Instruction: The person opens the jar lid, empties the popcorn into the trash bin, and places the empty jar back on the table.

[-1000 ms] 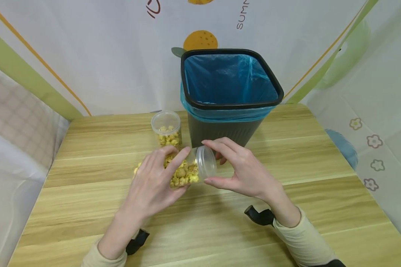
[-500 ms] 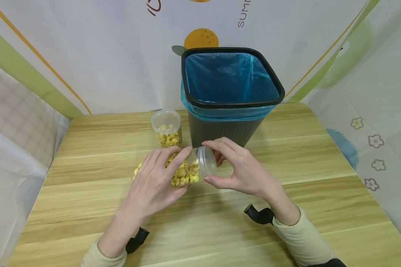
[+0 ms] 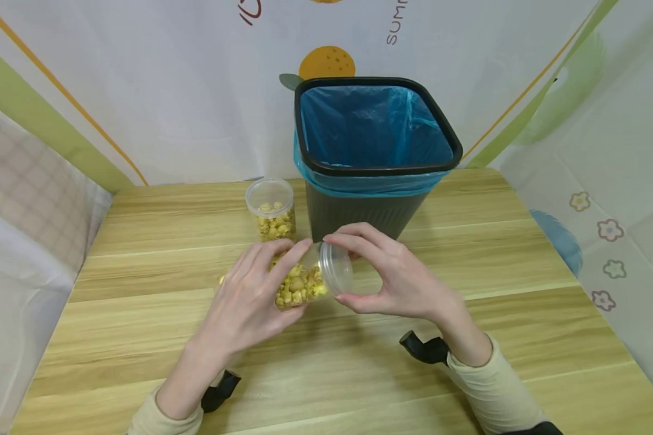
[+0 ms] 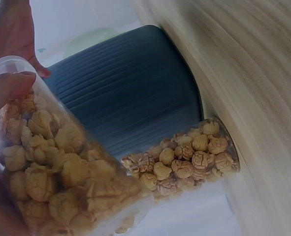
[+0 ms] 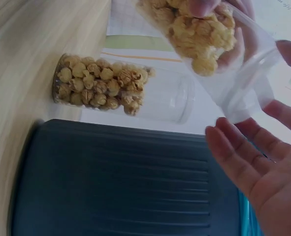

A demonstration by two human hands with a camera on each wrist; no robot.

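Note:
A clear plastic jar of popcorn [image 3: 299, 287] is tilted on its side above the table. My left hand [image 3: 246, 294] grips it around the body, thumb below and fingers over the top. Its clear ridged lid [image 3: 337, 269] points to the right. My right hand [image 3: 394, 272] pinches that lid at the rim, with the thumb on the near side and fingers on the far side. In the right wrist view, popcorn [image 5: 204, 37] has slid partway toward the lid end. A second clear jar [image 3: 272, 208], partly filled with popcorn, stands upright just behind my left fingers.
A dark ribbed trash bin [image 3: 359, 214] lined with a blue bag [image 3: 370, 130] stands behind my right hand. The wooden table [image 3: 152, 241] meets a printed white curtain [image 3: 196, 90] at its back edge.
My right fingers have shifted slightly left along the lid's far rim, and the thumb has moved a little right and down. The left hand keeps its grip on the jar.

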